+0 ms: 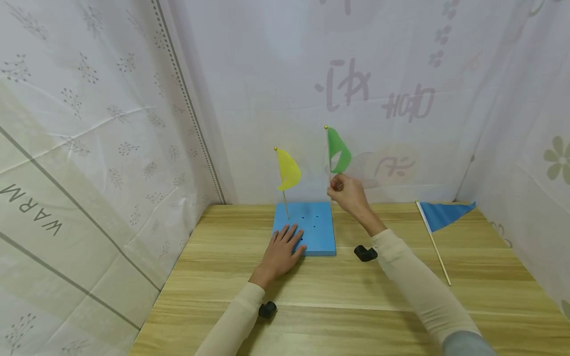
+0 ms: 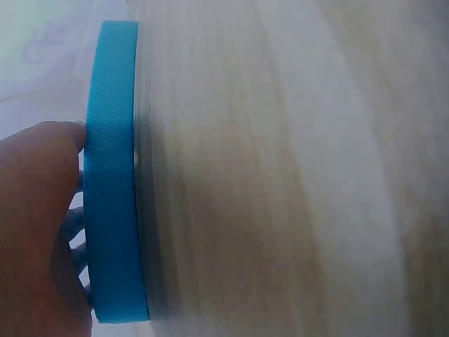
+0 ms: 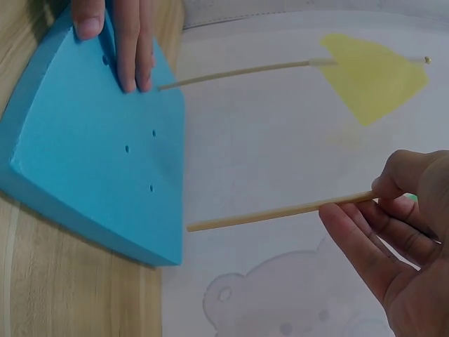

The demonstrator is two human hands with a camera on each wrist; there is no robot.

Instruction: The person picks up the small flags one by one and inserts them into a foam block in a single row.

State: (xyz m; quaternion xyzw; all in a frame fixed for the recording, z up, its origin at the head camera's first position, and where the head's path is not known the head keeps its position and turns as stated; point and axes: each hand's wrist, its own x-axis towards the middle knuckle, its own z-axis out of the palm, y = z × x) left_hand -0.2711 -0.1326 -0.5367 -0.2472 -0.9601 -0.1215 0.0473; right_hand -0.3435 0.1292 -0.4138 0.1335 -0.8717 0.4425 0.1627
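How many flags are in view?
3: yellow flag in the blue board, green flag in the right hand, blue flag on the right of the table.

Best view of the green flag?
Head: the green flag shows there from gold tip down to the right hand. Right wrist gets its lower stick and just a sliver of green; left wrist, nothing.

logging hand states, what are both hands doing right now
Left hand: open, fingers spread, resting on the blue board.
Right hand: closed, pinching the green flag by its stick.
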